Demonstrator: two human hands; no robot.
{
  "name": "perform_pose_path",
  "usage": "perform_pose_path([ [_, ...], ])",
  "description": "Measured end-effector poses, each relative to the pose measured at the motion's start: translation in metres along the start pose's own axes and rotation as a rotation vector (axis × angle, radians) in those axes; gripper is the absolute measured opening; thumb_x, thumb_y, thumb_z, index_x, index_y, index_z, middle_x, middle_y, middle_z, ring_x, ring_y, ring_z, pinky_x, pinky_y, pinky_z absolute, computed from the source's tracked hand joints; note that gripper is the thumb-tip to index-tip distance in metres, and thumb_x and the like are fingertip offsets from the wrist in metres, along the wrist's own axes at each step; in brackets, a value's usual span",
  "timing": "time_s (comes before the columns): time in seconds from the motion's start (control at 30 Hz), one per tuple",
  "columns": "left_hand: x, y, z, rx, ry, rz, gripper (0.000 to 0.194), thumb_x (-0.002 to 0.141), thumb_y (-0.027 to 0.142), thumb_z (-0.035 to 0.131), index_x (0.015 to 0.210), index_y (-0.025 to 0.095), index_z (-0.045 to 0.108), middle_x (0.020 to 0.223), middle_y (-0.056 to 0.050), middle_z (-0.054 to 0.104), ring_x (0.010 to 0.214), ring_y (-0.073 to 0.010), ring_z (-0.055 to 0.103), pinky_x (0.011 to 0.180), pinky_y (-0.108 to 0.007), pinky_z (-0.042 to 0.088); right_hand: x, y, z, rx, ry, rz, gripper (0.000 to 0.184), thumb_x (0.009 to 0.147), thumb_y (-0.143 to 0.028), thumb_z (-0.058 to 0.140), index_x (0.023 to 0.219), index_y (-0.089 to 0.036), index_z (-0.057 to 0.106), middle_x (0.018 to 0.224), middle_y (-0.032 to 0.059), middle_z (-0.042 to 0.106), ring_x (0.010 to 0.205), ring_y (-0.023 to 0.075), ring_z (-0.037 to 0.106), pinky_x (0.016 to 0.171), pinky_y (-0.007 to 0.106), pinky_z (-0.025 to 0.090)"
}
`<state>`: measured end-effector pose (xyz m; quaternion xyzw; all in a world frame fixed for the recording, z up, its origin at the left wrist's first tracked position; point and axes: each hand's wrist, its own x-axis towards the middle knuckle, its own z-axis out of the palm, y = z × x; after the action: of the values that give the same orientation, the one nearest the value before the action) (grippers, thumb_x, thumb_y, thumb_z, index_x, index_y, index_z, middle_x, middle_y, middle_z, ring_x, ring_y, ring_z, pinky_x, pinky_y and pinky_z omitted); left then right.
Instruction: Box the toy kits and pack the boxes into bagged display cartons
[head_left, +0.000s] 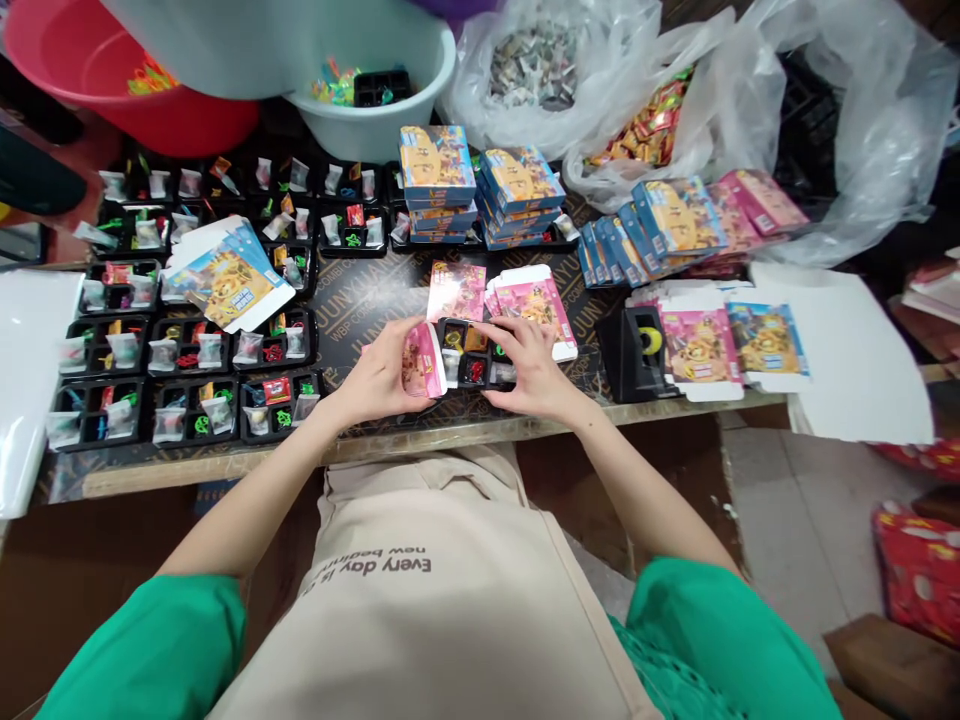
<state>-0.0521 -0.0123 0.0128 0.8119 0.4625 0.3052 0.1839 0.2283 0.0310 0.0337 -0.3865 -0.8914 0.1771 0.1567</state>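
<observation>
Our half-curled left hand [384,372] grips a pink printed cardboard box [421,362]; at the box's right end, our spread right hand [534,368] holds a black plastic compartment tray [463,354], probably light, stiff, best held by its rim.

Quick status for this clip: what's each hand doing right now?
Left hand: closed around a pink box.
Right hand: closed on a filled black tray, gripping it at the box's open end.
</observation>
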Motion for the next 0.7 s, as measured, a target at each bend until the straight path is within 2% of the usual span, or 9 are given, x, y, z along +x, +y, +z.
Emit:
perform_pose_path([
  [0.1, -0.005, -0.004, 0.01, 0.004, -0.002, -0.017, 0.115, 0.065, 0.041, 0.085, 0.156, 0.02, 0.018, 0.147, -0.02, 0.046, 0.132, -0.0366, 0.05, 0.111, -0.054, 0.044, -0.004, 0.0, 0.004, 0.001, -0.015, -0.011, 0.089, 0.07, -0.038, 0.07, 0.153, -0.028, 0.039, 0.146, 0.0144, 0.047, 0.132, 0.0382, 0.043, 0.108, 0.052, 0.026],
  [0.23, -0.011, -0.007, 0.017, 0.03, -0.067, -0.069, 0.104, 0.07, 0.046, 0.081, 0.155, 0.02, 0.027, 0.143, -0.018, 0.051, 0.13, -0.0365, 0.051, 0.113, -0.058, 0.039, -0.009, 0.003, 0.005, 0.015, -0.013, 0.023, 0.089, 0.069, -0.039, 0.073, 0.151, -0.025, 0.042, 0.145, 0.0157, 0.048, 0.133, 0.0384, 0.043, 0.109, 0.053, 0.026],
  [0.4, -0.01, -0.005, 0.017, 0.038, -0.081, -0.074, 0.106, 0.07, 0.054, 0.081, 0.156, 0.019, 0.03, 0.143, -0.019, 0.05, 0.131, -0.0363, 0.05, 0.115, -0.059, 0.036, -0.011, 0.0, 0.006, 0.082, -0.041, 0.003, 0.089, 0.068, -0.035, 0.073, 0.151, -0.027, 0.041, 0.145, 0.0145, 0.049, 0.133, 0.0375, 0.043, 0.11, 0.053, 0.026],
  [0.57, -0.007, -0.001, 0.027, 0.06, -0.128, 0.053, 0.102, 0.072, 0.052, 0.078, 0.156, 0.017, 0.032, 0.141, -0.02, 0.05, 0.129, -0.0362, 0.05, 0.113, -0.058, 0.038, -0.008, -0.007, 0.019, 0.104, -0.112, -0.102, 0.089, 0.069, -0.032, 0.073, 0.152, -0.025, 0.04, 0.146, 0.0164, 0.047, 0.136, 0.0364, 0.042, 0.113, 0.055, 0.025],
  [0.7, -0.007, 0.003, 0.037, 0.082, -0.114, 0.137, 0.095, 0.073, 0.049, 0.076, 0.152, 0.013, 0.038, 0.137, -0.021, 0.052, 0.124, -0.0366, 0.052, 0.107, -0.054, 0.043, -0.005, -0.009, 0.024, 0.136, -0.12, -0.143, 0.091, 0.072, -0.036, 0.075, 0.155, -0.026, 0.038, 0.143, 0.0161, 0.05, 0.136, 0.0352, 0.043, 0.114, 0.057, 0.027],
])
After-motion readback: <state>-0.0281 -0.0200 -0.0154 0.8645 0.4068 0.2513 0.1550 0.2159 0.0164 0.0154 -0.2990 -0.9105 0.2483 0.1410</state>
